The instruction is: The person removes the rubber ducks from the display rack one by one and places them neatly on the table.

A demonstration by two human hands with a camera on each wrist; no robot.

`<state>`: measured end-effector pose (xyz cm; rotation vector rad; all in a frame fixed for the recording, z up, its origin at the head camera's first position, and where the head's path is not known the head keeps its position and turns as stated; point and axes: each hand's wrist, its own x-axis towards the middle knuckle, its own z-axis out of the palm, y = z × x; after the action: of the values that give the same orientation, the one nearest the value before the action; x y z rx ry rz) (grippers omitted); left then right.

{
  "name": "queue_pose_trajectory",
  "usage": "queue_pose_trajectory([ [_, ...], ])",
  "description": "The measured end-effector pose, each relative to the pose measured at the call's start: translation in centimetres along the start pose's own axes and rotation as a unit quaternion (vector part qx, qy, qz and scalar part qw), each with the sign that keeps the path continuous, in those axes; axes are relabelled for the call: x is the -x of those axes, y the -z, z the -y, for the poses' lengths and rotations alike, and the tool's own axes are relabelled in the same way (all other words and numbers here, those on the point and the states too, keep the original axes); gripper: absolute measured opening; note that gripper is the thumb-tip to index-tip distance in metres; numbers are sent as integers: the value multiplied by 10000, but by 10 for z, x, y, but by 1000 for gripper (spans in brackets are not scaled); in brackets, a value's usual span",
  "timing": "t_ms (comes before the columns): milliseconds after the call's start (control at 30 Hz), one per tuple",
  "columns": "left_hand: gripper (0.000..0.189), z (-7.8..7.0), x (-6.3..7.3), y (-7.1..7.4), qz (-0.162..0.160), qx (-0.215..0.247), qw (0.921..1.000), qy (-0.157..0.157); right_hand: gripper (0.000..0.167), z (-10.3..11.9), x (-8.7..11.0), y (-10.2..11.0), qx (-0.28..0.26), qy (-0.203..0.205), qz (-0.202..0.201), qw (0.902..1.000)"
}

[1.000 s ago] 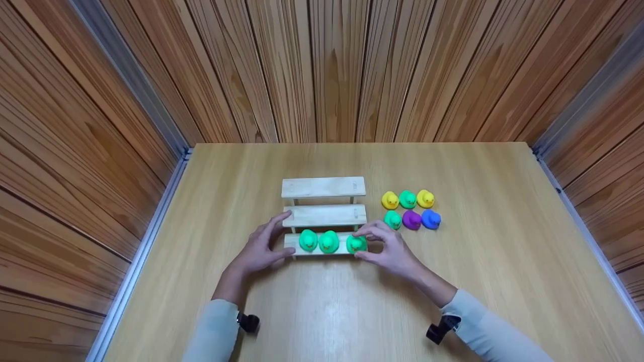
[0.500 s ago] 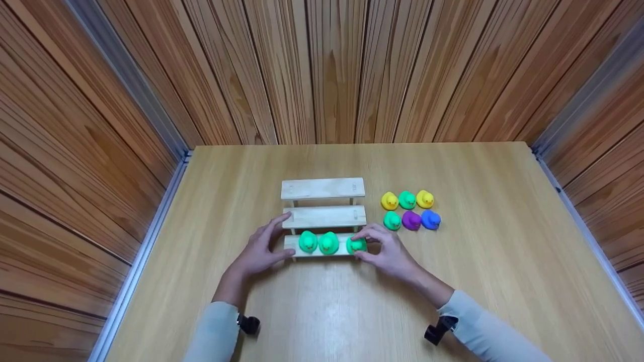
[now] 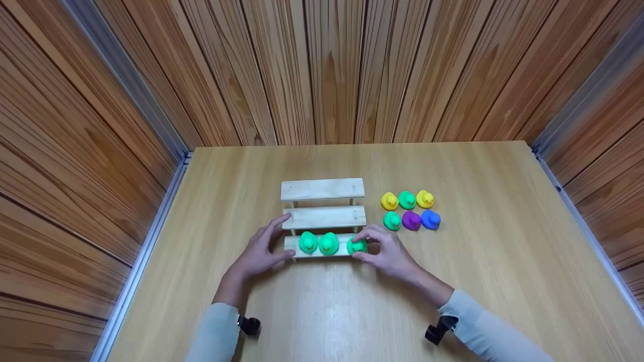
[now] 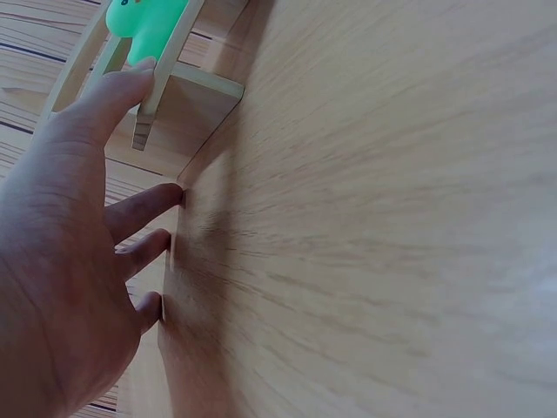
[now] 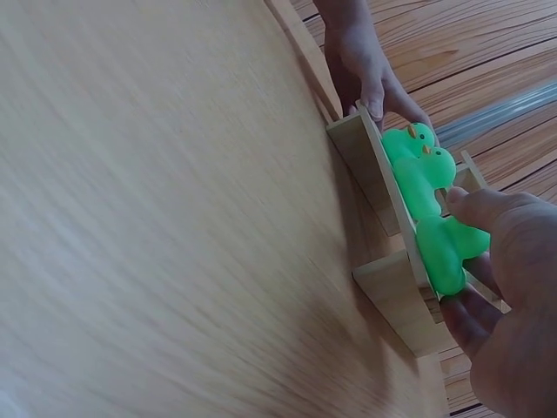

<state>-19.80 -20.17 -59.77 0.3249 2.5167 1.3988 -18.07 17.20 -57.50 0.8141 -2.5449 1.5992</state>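
A three-step wooden display stand [image 3: 324, 217] carries green rubber ducks on its lowest step. Two of them, a left duck [image 3: 308, 243] and a middle duck [image 3: 329, 244], stand close together. At the step's right end my right hand [image 3: 390, 251] pinches a third green duck [image 5: 444, 252] between thumb and fingers, its base right at the board in the right wrist view. My left hand [image 3: 259, 249] is spread at the stand's left end, thumb [image 4: 130, 83] on the lowest step's edge and index fingertip at the middle step. In the left wrist view its other fingers spread low beside the stand.
Right of the stand, two rows of rubber ducks sit on the wooden table [image 3: 483, 241]: yellow [image 3: 389, 201], green [image 3: 407, 199] and yellow behind; green [image 3: 392, 220], purple [image 3: 411, 220] and blue [image 3: 430, 219] in front. Wood-plank walls [image 3: 332, 70] enclose the table's back and sides.
The stand shifts very slightly down in the head view, along with the table's back edge. Both hands keep their places, the right one staying on the same green duck.
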Motion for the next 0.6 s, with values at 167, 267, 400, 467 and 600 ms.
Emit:
queue_pose_trajectory([
  [167, 92, 0, 1, 0, -3, 49, 10000, -6, 25, -1, 2, 4, 37, 69, 43, 10000],
  [267, 92, 0, 1, 0, 18, 49, 10000, 15, 26, 0, 5, 9, 92, 38, 68, 9999],
  [400, 92, 0, 0, 0, 28, 50, 10000, 50, 25, 1, 9, 16, 155, 6, 47, 9999],
  [467, 92, 1, 1, -1, 24, 58, 10000, 71, 25, 1, 10, 21, 145, -68, 38, 9999],
  [600, 92, 2, 1, -1, 31, 67, 9999, 71, 25, 0, 14, 31, 165, -80, 21, 9998],
])
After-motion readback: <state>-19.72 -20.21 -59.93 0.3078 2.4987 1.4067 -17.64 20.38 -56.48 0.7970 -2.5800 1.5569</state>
